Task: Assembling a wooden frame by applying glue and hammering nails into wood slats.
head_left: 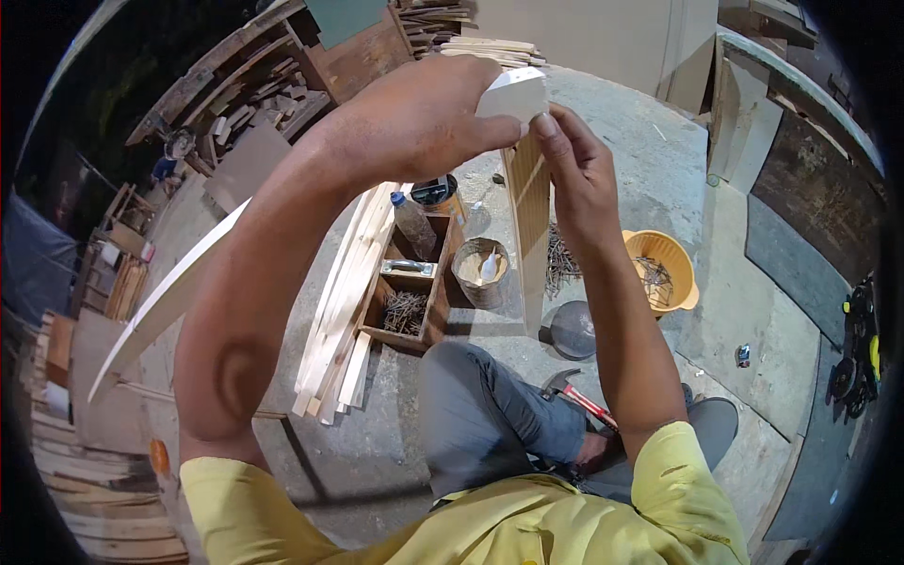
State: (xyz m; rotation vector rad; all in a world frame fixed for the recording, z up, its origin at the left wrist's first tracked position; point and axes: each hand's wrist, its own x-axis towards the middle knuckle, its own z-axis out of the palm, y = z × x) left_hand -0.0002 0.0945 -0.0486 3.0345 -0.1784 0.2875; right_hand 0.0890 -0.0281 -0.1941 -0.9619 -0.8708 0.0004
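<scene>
My left hand [414,118] reaches high across the middle, fingers closed around a pale wood piece [520,97] with small dark marks on its end. Beneath that piece a narrow wooden board [529,217] runs down toward the floor; the joint between them is partly covered by my fingers. From the other side, my right hand [586,174] pinches at the board's upper edge, thumb toward me. Whether it also has a small item in its fingertips cannot be seen. Below, a claw hammer [586,403] with a red handle lies by my foot.
A wooden box [435,315] of nails holds a plastic bottle [412,224]. Beside it stand a bucket [480,290] with a white squeeze bottle and a stack of wood strips [347,297]. A yellow basin [686,252] with nails is at right, near a dark round disc [573,330].
</scene>
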